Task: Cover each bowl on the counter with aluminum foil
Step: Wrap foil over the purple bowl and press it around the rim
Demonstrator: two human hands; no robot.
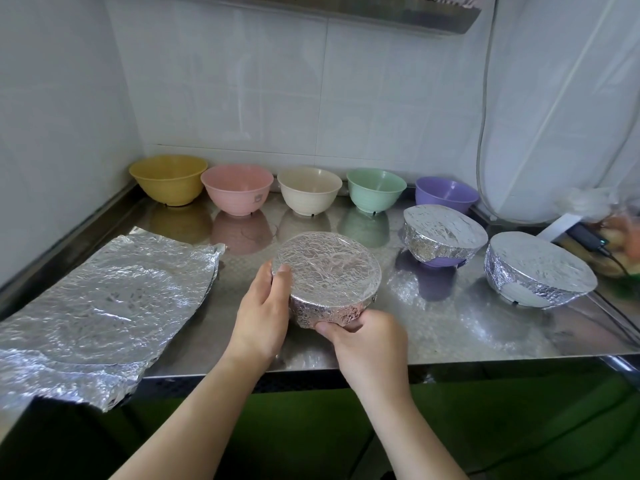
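Your left hand (265, 306) cups the left side of the foil-covered bowl (327, 271) at the counter's (450, 327) near edge, thumb on its rim, while your right hand (367, 344) pinches the foil skirt on its near side, so each grip is grasping this bowl. Left of your grip lies the stack of foil sheets (104, 306); beyond it stand five uncovered bowls (310, 190), and to the right two more wrapped bowls (441, 235)

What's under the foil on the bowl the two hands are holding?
The foil covers the whole top and sides of the held bowl, so neither its colour nor its contents show. The left hand and right hand grip its sides.
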